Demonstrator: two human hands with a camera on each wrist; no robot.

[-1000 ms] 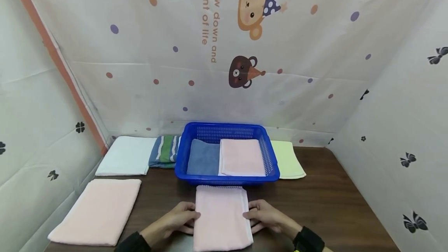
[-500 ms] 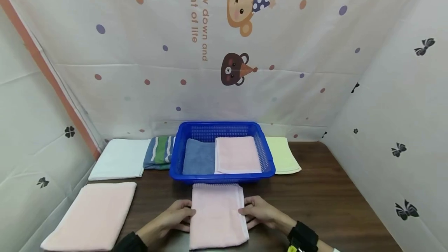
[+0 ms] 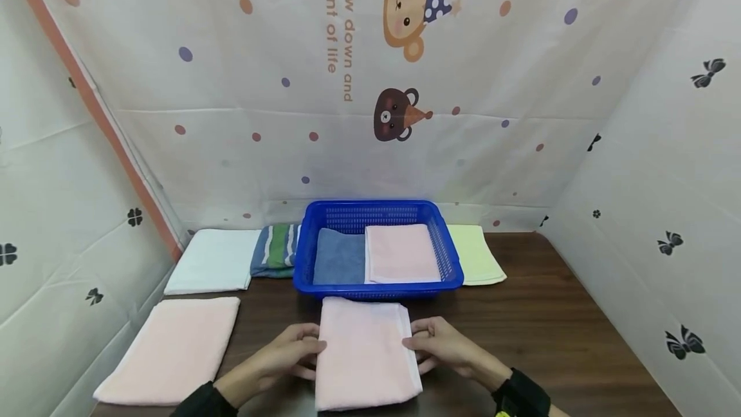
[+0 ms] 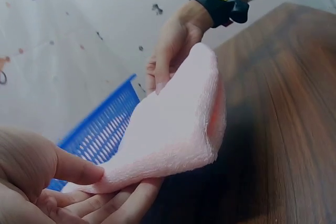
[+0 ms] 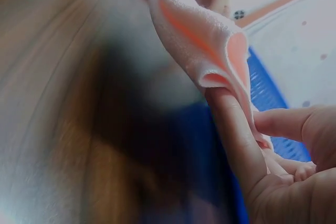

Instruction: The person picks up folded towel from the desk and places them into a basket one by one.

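A folded pink towel (image 3: 367, 356) is held between both hands, just in front of the blue basket (image 3: 379, 291). My left hand (image 3: 289, 356) pinches its left edge, thumb on top and fingers beneath, as the left wrist view shows. On the opposite edge, my right hand (image 3: 446, 349) pinches the towel between thumb and fingers. The towel (image 5: 210, 51) appears lifted off the table in the right wrist view, its folded layers seen from the side. Inside the basket lie a folded blue towel (image 3: 339, 257) and another folded pink towel (image 3: 402, 255).
Left of the basket are a striped towel (image 3: 276, 250) and a pale blue folded towel (image 3: 214, 260). A larger pink folded towel (image 3: 170, 349) lies at front left. To the basket's right is a yellow-green towel (image 3: 475, 255). Patterned cloth walls enclose the wooden table (image 3: 550, 340).
The held pink towel has risen slightly and tilted, its far edge now closer to the basket. Both hands keep their grip on its sides. The head view has shifted a little.
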